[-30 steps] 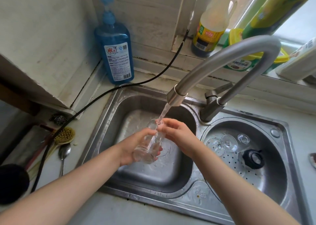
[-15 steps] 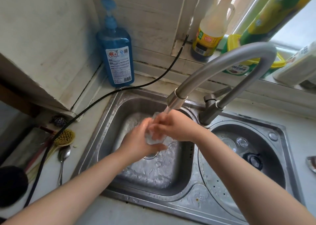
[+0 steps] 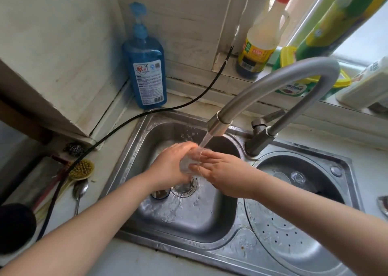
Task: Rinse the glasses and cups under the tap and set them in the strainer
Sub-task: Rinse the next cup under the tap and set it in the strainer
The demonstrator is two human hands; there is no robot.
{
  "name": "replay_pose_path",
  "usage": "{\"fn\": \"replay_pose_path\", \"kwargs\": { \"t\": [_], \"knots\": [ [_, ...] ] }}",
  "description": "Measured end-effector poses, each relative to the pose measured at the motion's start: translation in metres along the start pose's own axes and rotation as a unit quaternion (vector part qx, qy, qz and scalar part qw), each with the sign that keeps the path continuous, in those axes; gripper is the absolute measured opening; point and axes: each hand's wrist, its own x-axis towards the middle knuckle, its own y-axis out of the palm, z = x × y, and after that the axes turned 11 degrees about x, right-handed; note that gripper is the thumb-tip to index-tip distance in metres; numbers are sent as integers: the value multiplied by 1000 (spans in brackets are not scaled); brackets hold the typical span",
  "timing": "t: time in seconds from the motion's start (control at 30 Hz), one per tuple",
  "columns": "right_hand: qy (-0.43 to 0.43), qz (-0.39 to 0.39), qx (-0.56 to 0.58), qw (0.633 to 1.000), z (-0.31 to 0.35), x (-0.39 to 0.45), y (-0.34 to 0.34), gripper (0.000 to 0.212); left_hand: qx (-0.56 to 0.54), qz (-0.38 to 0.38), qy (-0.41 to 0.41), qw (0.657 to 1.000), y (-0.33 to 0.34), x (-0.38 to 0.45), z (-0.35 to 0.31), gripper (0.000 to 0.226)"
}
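- Over the left basin of the sink (image 3: 134,156), water runs from the tap (image 3: 273,82) straight onto a clear glass (image 3: 190,163) held just above the drain.
- Right beside it, the round strainer (image 3: 294,242) sits in the right basin, with at least one clear glass piece (image 3: 297,178) already lying at its far side.
- Left hand (image 3: 170,166) wraps the glass from the left, fingers curled round its wall.
- Right hand (image 3: 222,175) meets it from the right, fingers (image 3: 206,155) pinching at the rim and lower edge.
- Rinsing looks to be the step in hand; the glass is tipped, mouth toward the stream.
- Next move, by my reckoning: tip the water out, carry it rightward clear of the tap's base, and set it down gently beside the glassware already there. Wet glass, so a firm hold is needed.
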Motion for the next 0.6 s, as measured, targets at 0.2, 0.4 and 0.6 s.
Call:
{"fn": "replay_pose_path", "kwargs": {
  "t": [0.2, 0.4, 0.6],
  "knots": [
    [241, -93, 629, 733, 22, 39, -25, 34, -55, -68, -86, 992, 13, 2, 12, 50],
    [94, -123, 206, 966, 6, 25, -12, 41, -63, -21, -91, 994, -1, 4, 13, 60],
    [80, -127, 119, 982, -7, 10, -9, 64, -84, -25, -114, 990, -1, 5, 9, 62]
  ]
}}
